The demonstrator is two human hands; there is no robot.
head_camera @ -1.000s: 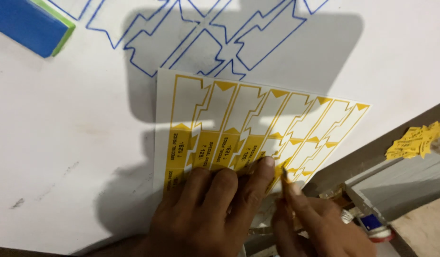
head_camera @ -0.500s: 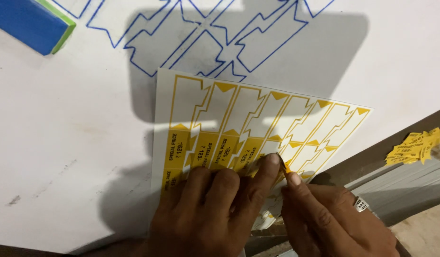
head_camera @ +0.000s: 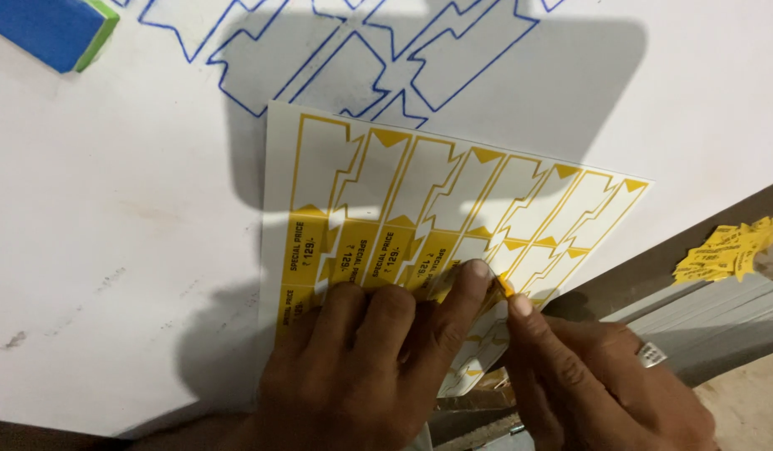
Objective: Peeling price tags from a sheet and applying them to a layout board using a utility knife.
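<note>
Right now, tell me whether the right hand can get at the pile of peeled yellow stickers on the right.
Probably yes: the right hand sits below-left of the yellow sticker pile, with nothing visible between them.

White sheet of yellow arrow-shaped peel-off labels at centre; loose pile of yellow peeled labels well right of sheet; blue-outlined label sheet above, partly under it.

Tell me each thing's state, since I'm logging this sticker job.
Yellow sticker sheet: flat on the white board, most stickers peeled off.
Left hand: pressing the sheet down.
Right hand: pinching a yellow sticker at its edge.
Yellow sticker pile: loose, at right.
Blue block: untouched.
</note>
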